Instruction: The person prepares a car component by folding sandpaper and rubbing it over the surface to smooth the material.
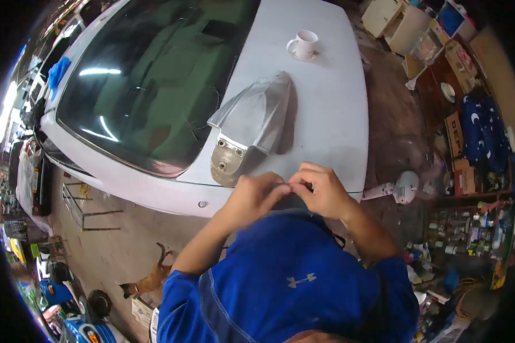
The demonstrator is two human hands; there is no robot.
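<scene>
My left hand (254,197) and my right hand (317,191) meet at the fingertips just in front of my blue shirt, both closed in a pinch on something too small or hidden to make out. Just beyond them, a silver-grey moulded part (252,111) with a tan bracket (226,166) holding three metal-ringed holes lies on the white car's rear lid (326,114), beside the dark rear window (149,80). A white mug (304,43) stands farther back on the lid.
At right are cluttered shelves (478,240), boxes, dark starry fabric (482,128) and a white fan-like object (405,188). A brown animal (149,280) is on the floor at lower left, near a metal frame (88,211), a tyre (100,303) and blue equipment.
</scene>
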